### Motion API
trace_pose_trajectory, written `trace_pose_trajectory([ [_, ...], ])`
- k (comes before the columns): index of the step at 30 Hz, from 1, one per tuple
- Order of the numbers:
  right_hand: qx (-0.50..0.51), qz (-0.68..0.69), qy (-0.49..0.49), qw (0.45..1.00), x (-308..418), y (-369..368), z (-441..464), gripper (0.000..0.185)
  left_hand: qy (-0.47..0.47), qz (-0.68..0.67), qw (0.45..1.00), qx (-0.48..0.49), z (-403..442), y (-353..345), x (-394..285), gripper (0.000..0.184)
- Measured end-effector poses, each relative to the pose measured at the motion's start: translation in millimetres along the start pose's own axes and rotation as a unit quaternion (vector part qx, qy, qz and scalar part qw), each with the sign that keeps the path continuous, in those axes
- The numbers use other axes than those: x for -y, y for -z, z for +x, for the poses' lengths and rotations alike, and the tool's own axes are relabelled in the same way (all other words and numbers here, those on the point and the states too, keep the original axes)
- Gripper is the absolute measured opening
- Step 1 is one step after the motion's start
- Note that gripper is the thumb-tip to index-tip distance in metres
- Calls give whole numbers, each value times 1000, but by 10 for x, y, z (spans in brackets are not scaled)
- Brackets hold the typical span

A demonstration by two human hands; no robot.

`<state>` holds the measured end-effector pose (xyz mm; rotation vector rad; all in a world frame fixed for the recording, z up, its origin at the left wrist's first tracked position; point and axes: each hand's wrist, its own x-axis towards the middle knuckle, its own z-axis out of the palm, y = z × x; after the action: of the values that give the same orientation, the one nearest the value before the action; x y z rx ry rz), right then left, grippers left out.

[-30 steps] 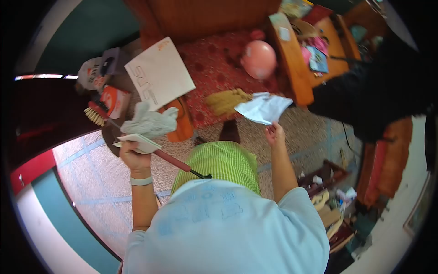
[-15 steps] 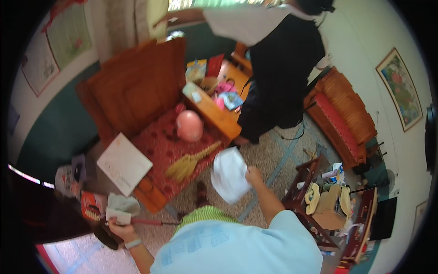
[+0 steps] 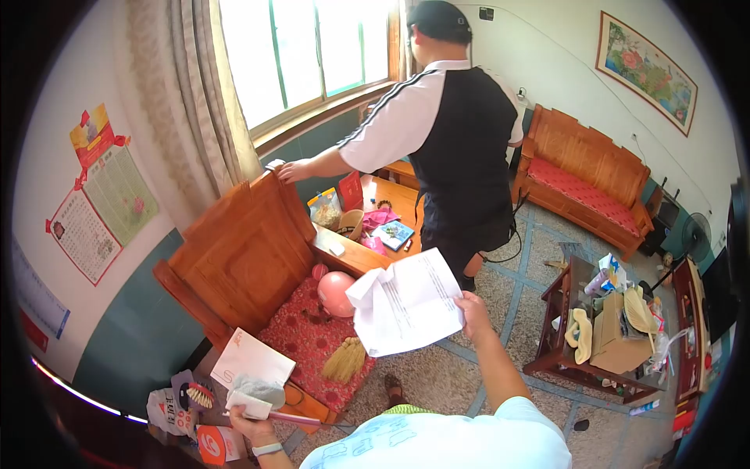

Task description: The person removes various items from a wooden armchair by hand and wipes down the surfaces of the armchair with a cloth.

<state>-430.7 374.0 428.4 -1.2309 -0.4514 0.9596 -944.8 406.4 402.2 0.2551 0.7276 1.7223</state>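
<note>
My right hand [image 3: 474, 316] grips the right edge of a creased sheet of printed paper [image 3: 410, 305], held up in front of the wooden bench. At lower left, my left hand [image 3: 251, 426] is closed on a greyish-white cloth [image 3: 259, 388]. A small white block-like piece [image 3: 248, 405] sits against the cloth, its kind unclear. A reddish stick [image 3: 295, 419] extends right from beside this hand; I cannot tell if it is held. Behind the cloth, a flat white box [image 3: 251, 359] lies on the bench end. A straw hand broom [image 3: 344, 361] is partly hidden behind the paper.
A person [image 3: 473, 141] stands ahead, one hand on the bench back [image 3: 242, 250]. A pink ball [image 3: 336, 294] rests on the red cushion. A cluttered dark table [image 3: 558, 332] stands right, with a cardboard box [image 3: 617, 336]. Bags and a brush [image 3: 199, 395] lie lower left.
My view has tilted up, showing the window and more of the person. The paper has turned so its print shows. Both hands still hold their things.
</note>
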Motion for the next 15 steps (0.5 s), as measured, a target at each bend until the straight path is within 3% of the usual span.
trace_pose_trajectory([
  [1,36,96,-18,995,85,-82,-95,20,21,-2,1000,18,-7,-50,32,51],
  [6,150,172,-100,969,-49,-294,-181,34,47,20,998,30,-81,-205,170,48],
  [12,185,280,-259,905,-314,-760,-380,44,64,27,996,48,-260,-244,163,45],
  [15,139,271,-274,912,-361,-939,-412,40,23,18,999,-25,-232,38,126,43],
])
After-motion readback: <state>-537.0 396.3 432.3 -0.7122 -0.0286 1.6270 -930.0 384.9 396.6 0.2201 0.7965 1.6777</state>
